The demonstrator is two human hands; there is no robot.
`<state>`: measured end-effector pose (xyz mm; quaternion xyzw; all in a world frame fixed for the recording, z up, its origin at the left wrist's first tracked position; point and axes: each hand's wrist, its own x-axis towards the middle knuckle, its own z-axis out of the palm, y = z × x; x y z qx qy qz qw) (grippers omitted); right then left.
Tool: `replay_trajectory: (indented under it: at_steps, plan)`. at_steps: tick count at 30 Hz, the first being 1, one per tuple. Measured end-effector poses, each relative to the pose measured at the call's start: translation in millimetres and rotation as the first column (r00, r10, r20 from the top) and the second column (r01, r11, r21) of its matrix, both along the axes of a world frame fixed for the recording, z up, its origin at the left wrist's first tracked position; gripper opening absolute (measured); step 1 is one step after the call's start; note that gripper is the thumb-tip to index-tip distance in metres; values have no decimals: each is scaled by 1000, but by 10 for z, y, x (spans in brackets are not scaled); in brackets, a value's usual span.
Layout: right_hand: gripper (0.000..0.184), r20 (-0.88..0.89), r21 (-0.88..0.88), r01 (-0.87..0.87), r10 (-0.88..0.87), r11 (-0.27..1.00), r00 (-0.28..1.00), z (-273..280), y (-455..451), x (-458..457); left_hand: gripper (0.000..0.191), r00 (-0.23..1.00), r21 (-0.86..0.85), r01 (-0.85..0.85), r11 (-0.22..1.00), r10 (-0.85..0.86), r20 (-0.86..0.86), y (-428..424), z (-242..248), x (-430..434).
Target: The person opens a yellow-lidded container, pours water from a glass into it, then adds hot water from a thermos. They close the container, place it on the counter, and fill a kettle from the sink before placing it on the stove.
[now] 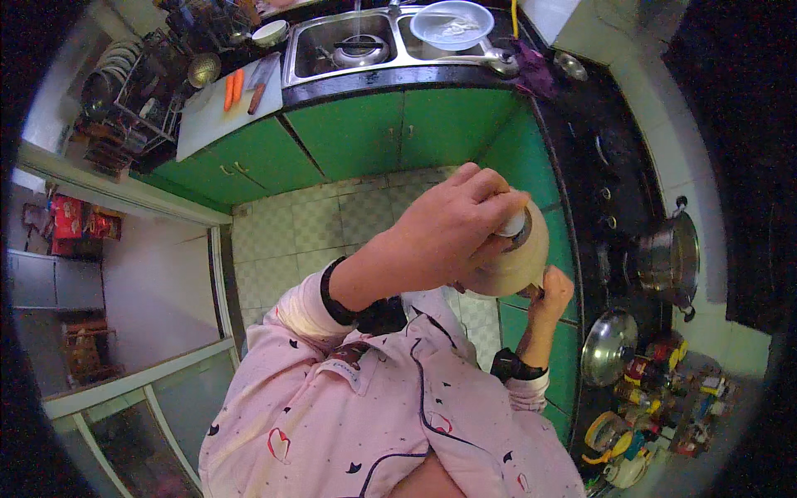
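My left hand [464, 218] is over the top of a beige, rounded container-like object [529, 261], its fingers around a white round part set in a dark ring. My right hand [553, 292] is closed at the lower right of the same object, on what looks like a dark handle or edge. The object is held in the air in front of the green cabinets and above the tiled floor. My left hand hides much of its near side, so its exact kind is unclear. Both wrists have dark bands.
Ahead is a double steel sink [342, 71] with a metal lidded pot [360, 53] and a bowl [452, 28]. Carrots [233, 90] and a knife [256, 98] lie on a white board [205, 118]. A steel pot [669, 261], lid [609, 347] and jars stand right.
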<state>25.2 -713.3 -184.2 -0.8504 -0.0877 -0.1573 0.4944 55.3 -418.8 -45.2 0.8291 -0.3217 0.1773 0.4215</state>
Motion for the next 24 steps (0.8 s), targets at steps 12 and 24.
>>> replay_trajectory:
  at_steps: [12, 24]
  plan:
    - [30, -320, 378, -76, 208, 923, 924, -214, 1235, 2251, 45, 993, 19, -81, 996, 83, -88, 1069, -399, 2109]
    - [28, -277, 263, 10, 65, 965, 959, -113, 1665, 3370, 46, 994, -182, -62, 981, 45, -98, 1755, -621, 3253]
